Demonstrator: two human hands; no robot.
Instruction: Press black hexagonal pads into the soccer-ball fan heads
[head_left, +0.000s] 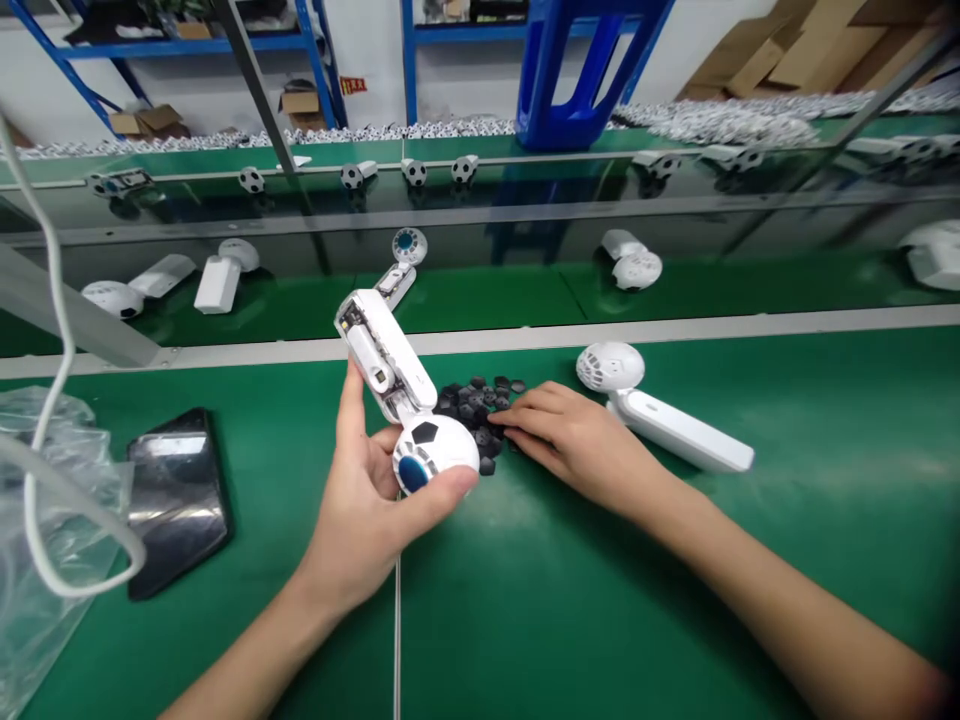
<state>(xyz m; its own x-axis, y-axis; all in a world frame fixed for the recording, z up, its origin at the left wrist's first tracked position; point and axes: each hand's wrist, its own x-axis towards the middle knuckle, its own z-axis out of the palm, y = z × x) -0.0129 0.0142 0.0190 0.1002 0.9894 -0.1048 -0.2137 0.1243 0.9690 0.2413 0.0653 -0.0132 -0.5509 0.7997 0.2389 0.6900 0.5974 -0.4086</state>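
Clearly, the left-hand fingers point(349, 410) clench a white football-patterned handheld fan point(401, 385) (its handle casing open).

The left hand point(360, 510) hides much of the ball-shaped fan head point(442, 450).

No text is readable, including the red sign point(352, 86).

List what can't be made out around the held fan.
Head view, ball-shaped fan head: far side hidden by left hand.
Head view, black hexagonal patches: some hidden by right hand; count too small to tell.
Head view, open fan handle: inner parts too small to identify.
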